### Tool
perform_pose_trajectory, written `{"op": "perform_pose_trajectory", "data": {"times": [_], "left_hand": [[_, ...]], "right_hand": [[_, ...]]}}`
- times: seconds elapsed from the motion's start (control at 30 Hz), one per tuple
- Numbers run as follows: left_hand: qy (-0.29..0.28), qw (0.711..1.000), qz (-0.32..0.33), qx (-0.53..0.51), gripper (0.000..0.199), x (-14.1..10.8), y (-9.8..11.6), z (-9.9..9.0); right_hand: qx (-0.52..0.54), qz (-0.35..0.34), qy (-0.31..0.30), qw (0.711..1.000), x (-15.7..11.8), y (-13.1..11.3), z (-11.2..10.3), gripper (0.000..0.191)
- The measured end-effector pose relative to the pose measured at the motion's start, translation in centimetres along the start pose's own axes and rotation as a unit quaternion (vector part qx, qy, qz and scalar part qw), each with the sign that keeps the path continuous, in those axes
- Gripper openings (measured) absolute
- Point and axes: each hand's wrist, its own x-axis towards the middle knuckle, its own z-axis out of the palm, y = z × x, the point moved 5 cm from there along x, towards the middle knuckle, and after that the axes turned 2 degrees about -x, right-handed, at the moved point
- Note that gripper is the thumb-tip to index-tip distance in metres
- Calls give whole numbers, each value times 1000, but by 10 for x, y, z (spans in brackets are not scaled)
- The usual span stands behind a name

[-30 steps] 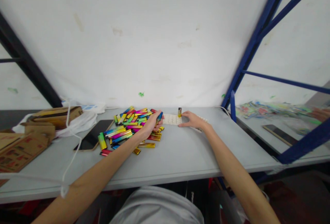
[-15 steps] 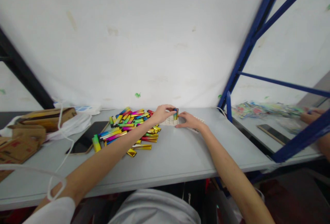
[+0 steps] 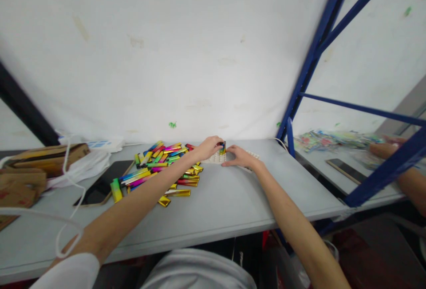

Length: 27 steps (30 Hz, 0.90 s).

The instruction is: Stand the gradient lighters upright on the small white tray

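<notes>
A shiny blue-and-gold piece (image 3: 222, 148) stands upright between the fingertips of my left hand (image 3: 210, 147), over a white bumpy tray (image 3: 216, 158). My right hand (image 3: 240, 156) rests on the tray just right of the piece, thumb and fingers apart; the tray shows again beyond its far side. Whether its fingertips touch the piece is too small to tell. Left of the tray, partly behind my left forearm, lies a loose pile of shiny multicoloured pieces (image 3: 159, 164) on the grey table (image 3: 226, 200).
A dark phone (image 3: 106, 182), cardboard boxes (image 3: 49, 158), white bags (image 3: 83, 164) and a white cable sit at the left. A blue metal frame (image 3: 306, 71) rises at the right; beyond it are another phone (image 3: 348, 170), plastic packets (image 3: 326, 140) and another person's hand (image 3: 386, 149).
The view has turned slightly, shifting the scene left. The piece in my left hand appears slightly lower against the tray. My right hand keeps nearly the same place beside it.
</notes>
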Motion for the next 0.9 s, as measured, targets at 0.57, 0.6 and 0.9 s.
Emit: {"op": "perform_pose_trajectory", "data": {"times": [0.57,0.6,0.9], "left_hand": [[9,997,-7,78,19,2,-3,21],[16,997,-4,71,21,1,-3,21],[73,996,-19,-50,41,-15,-4,2]], "right_hand": [[24,12,1,1000,-1,0,-1,64],[24,11,-1,1000,-1,1,0,65],[17,-15,3,1000,1,3,4,65]]}}
